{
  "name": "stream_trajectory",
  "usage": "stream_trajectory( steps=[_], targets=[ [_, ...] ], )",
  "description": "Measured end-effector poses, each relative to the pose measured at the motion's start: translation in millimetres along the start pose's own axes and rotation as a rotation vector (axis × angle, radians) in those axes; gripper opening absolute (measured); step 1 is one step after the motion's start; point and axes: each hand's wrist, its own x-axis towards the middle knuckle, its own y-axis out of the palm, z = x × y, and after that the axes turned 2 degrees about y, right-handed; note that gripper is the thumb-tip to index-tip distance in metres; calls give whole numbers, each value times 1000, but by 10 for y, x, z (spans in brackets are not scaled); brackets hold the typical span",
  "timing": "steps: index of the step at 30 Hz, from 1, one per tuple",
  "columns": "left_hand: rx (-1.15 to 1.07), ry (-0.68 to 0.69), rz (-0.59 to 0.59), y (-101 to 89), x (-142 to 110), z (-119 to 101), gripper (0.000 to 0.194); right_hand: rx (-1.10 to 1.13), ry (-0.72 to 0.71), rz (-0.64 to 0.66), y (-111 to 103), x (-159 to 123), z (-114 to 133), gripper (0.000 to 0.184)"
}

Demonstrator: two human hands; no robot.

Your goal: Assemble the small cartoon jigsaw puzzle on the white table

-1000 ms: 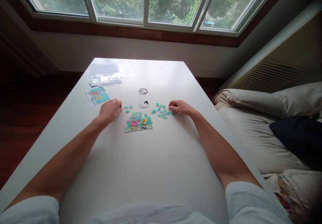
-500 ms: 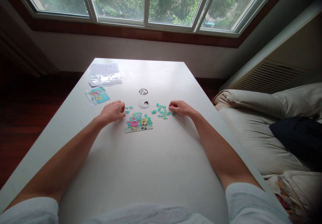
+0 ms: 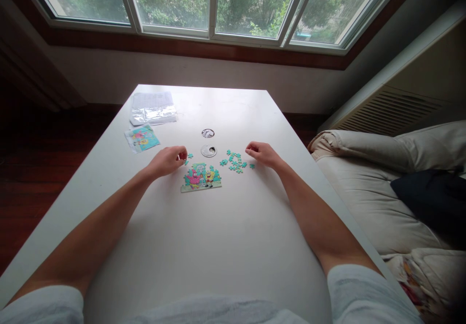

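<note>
A partly joined jigsaw puzzle [image 3: 201, 178] lies mid-table, with a pink figure and a yellow one on a teal ground. Its lower edge is straight and its upper outline uneven. My left hand [image 3: 169, 161] rests at its upper left, fingers curled over a few loose pieces [image 3: 190, 156]. What its fingertips hold, if anything, is hidden. To the puzzle's right lies a scatter of teal puzzle pieces [image 3: 236, 161]. My right hand [image 3: 262, 153] is at the right side of that scatter, thumb and fingers pinched together. Anything between them is too small to make out.
A picture card [image 3: 142, 138] of the same cartoon lies at the left, below a clear plastic packet with papers [image 3: 153, 108]. Two round inserts, a far one [image 3: 208, 133] and a nearer one [image 3: 208, 151], sit in the white table [image 3: 218, 246]. A beige sofa [image 3: 360, 188] stands at the right.
My left hand has shifted slightly right and now covers some of the loose pieces beside it. My right hand has risen slightly away from the scattered pieces. The joined puzzle looks the same.
</note>
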Motion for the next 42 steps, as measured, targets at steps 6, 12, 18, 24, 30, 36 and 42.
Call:
stream_trajectory(
  steps=[6, 12, 18, 24, 30, 36, 42],
  targets=[
    [-394, 10, -139, 214, 8, -264, 17, 134, -84, -87, 123, -132, 460, 34],
    [-711, 46, -167, 500, -80, -567, 21, 335, -191, 87, 448, -337, 895, 34],
    [-754, 54, -175, 560, -128, -701, 27, 459, -164, 152, 653, -381, 969, 36],
    [-616, 98, -152, 581, -135, -671, 20, 384, -123, 204, 623, -367, 910, 30],
    [-101, 473, -66, 570, -178, -625, 10, 263, 12, 484, 468, -355, 842, 20],
    [112, 683, -19, 600, -164, -608, 15, 93, -3, 462, 471, -395, 895, 18],
    [131, 704, -34, 600, -160, -593, 19, 0, -13, 408, 502, -410, 932, 18]
  ],
)
